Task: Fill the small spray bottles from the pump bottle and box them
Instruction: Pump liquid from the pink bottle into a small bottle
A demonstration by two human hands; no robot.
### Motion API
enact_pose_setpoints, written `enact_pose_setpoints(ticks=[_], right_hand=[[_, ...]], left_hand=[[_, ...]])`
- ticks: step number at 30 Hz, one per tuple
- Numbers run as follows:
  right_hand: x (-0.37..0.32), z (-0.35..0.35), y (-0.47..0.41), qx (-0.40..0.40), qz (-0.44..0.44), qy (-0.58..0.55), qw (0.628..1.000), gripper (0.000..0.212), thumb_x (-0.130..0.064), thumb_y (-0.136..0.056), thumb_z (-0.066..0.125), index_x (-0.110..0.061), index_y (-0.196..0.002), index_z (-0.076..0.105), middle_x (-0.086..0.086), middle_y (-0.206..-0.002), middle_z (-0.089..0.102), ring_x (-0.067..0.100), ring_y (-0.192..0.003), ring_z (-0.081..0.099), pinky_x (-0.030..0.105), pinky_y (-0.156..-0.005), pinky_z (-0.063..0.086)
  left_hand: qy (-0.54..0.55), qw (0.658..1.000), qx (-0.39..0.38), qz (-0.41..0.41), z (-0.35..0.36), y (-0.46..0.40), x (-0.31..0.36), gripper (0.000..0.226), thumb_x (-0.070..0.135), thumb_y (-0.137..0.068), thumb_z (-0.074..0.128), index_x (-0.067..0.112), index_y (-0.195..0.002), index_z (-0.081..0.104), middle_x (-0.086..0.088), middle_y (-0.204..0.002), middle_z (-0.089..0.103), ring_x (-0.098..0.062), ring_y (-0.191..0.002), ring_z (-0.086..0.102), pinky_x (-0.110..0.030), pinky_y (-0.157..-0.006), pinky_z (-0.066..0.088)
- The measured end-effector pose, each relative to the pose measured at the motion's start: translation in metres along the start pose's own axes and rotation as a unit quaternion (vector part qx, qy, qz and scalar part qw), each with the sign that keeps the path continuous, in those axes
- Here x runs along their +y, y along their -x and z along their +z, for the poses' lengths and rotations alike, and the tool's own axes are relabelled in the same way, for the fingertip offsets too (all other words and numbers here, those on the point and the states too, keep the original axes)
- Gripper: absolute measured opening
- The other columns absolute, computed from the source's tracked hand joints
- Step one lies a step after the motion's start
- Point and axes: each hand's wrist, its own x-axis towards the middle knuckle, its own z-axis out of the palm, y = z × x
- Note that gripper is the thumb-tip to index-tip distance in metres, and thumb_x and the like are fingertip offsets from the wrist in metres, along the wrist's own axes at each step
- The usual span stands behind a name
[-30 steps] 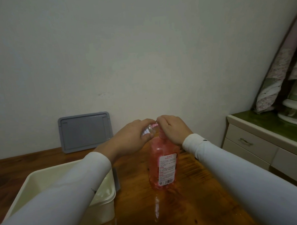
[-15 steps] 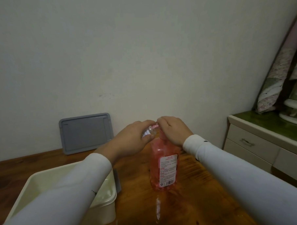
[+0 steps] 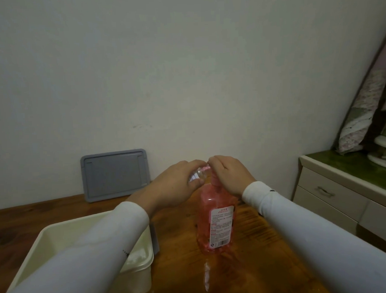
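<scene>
My left hand (image 3: 176, 184) grips a tilted spray bottle (image 3: 196, 176) at the spout while my right hand (image 3: 229, 174) presses the pump bottle (image 3: 215, 220); misalignment could spill onto the desk (image 3: 182, 268).

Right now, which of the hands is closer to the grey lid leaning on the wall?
Left. The left hand holds the small bottle just right of the grey lid. The right hand is farther right, on the pump bottle.

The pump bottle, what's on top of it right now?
The right hand covers the pump bottle top, hiding the pump head. The left hand holds a small clear bottle beside it.
</scene>
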Motion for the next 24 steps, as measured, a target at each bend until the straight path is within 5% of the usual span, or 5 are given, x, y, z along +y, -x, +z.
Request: enact_pose_setpoints(ticks=[8, 14, 24], right_hand=[[-0.009, -0.011, -0.008, 0.021, 0.004, -0.004, 1.000, 0.036, -0.020, -0.098, 0.033, -0.005, -0.092, 0.065, 0.011, -0.093, 0.065, 0.025, -0.087, 0.055, 0.037, -0.080, 0.043], [-0.002, 0.000, 0.000, -0.014, -0.015, 0.048, 0.999, 0.029, -0.013, -0.097, 0.034, -0.007, -0.075, 0.052, 0.007, -0.078, 0.056, 0.029, -0.082, 0.051, 0.040, -0.076, 0.041], [-0.010, -0.010, -0.008, 0.025, 0.001, 0.015, 1.000, 0.036, -0.020, -0.097, 0.033, -0.003, -0.089, 0.064, 0.012, -0.089, 0.065, 0.026, -0.085, 0.056, 0.038, -0.077, 0.044]], left_hand=[[0.005, 1.000, 0.020, 0.009, -0.011, -0.004, 0.004, 0.048, 0.039, -0.097, 0.047, 0.033, -0.143, 0.034, -0.001, -0.139, 0.049, -0.020, -0.121, 0.048, -0.029, -0.095, 0.038], [-0.001, 1.000, -0.001, -0.002, 0.001, 0.001, 0.001, 0.049, 0.038, -0.098, 0.046, 0.033, -0.144, 0.032, -0.002, -0.139, 0.047, -0.021, -0.122, 0.047, -0.032, -0.099, 0.039], [0.007, 1.000, 0.020, 0.006, -0.010, -0.003, 0.006, 0.047, 0.038, -0.098, 0.046, 0.032, -0.143, 0.034, -0.002, -0.138, 0.048, -0.021, -0.119, 0.048, -0.026, -0.091, 0.036]])
